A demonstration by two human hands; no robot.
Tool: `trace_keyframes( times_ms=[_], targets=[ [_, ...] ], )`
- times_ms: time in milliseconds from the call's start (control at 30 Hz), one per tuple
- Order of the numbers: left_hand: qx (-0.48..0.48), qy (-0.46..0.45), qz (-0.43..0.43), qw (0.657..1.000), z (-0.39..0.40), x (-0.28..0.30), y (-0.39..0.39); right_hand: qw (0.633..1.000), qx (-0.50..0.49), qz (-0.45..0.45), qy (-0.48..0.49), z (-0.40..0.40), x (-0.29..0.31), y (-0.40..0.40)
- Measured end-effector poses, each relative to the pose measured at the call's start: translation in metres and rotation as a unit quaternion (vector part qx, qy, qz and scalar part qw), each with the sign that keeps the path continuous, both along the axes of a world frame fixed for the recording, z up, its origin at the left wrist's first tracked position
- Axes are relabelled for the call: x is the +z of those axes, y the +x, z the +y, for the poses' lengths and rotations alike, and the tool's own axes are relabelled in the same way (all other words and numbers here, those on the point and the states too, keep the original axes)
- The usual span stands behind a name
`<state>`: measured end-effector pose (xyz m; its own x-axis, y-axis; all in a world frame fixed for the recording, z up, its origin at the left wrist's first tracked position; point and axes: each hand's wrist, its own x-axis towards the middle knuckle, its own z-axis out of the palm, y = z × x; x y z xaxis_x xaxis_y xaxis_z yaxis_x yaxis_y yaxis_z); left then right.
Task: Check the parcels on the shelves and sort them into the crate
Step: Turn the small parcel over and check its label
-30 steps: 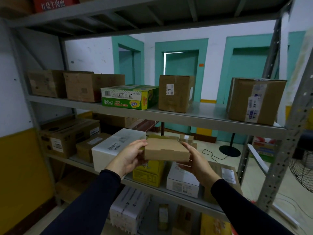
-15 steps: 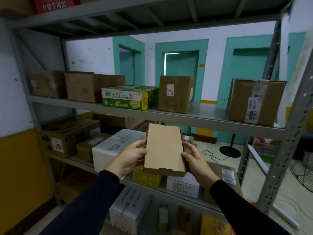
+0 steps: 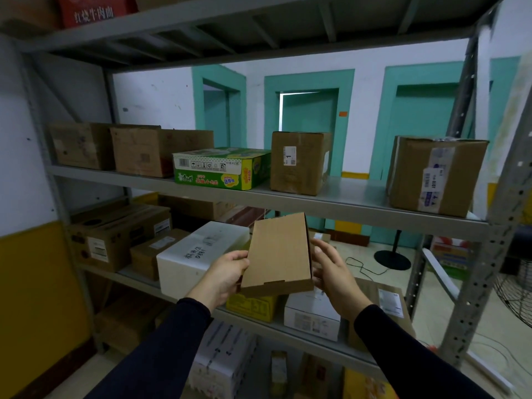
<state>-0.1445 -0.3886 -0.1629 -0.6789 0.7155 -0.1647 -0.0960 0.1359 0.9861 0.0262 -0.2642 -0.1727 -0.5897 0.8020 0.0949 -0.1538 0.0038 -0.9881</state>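
Note:
A flat brown cardboard parcel (image 3: 277,254) is held upright in front of the middle shelf, its broad plain face toward me. My left hand (image 3: 227,275) grips its left edge, fingers curled round it. My right hand (image 3: 331,269) holds the right edge, with the fingers behind the box. On the shelf behind it lie a white foam box (image 3: 195,254), a yellow box (image 3: 250,306) and a white carton (image 3: 311,315). No crate is in view.
The upper shelf (image 3: 331,203) carries several brown cartons, a green-and-yellow box (image 3: 221,168) and a taped carton (image 3: 434,174) at right. A perforated steel post (image 3: 489,260) stands at right. More boxes sit on the bottom level, and a fan base (image 3: 393,259) stands on the floor beyond.
The parcel was held flat, then tipped up on end. It now leans slightly to the right and my right hand has shifted along its right edge.

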Motion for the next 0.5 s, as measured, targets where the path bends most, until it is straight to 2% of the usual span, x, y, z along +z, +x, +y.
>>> trace_keyframes(
  times_ms=[333, 500],
  targets=[
    [-0.033, -0.06, -0.013, 0.998, 0.006, -0.014, 0.005, 0.998, 0.028, 0.055, 0.02, -0.007, 0.005, -0.011],
    [-0.062, -0.072, -0.025, 0.995, 0.005, -0.012, 0.004, 0.998, 0.053, 0.035, 0.027, -0.014, 0.01, -0.02]
  ],
)
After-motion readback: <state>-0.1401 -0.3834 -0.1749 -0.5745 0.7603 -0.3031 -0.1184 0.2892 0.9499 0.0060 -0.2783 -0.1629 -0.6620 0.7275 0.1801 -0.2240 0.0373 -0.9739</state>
